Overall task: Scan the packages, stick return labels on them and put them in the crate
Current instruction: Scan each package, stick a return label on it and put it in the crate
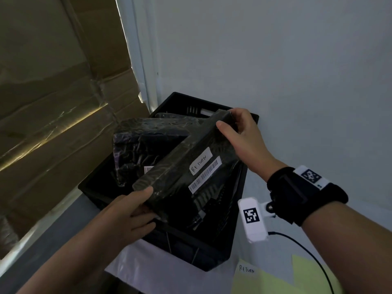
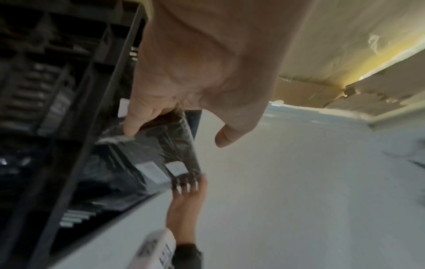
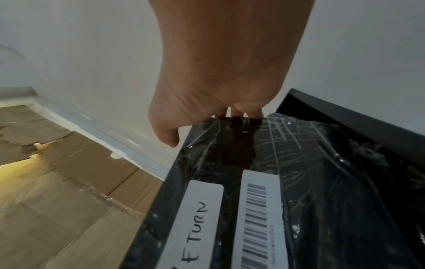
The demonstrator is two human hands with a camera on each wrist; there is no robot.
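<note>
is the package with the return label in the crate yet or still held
Still held. Both hands, left and right, grip the package by its ends, tilted above the crate, not yet resting inside.

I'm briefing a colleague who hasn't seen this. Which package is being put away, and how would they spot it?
Find the black crate against the white wall. Over it, the left hand and right hand hold a long black wrapped package. Unlike the package beside it, it shows a handwritten RETURN label beside its barcode.
</note>
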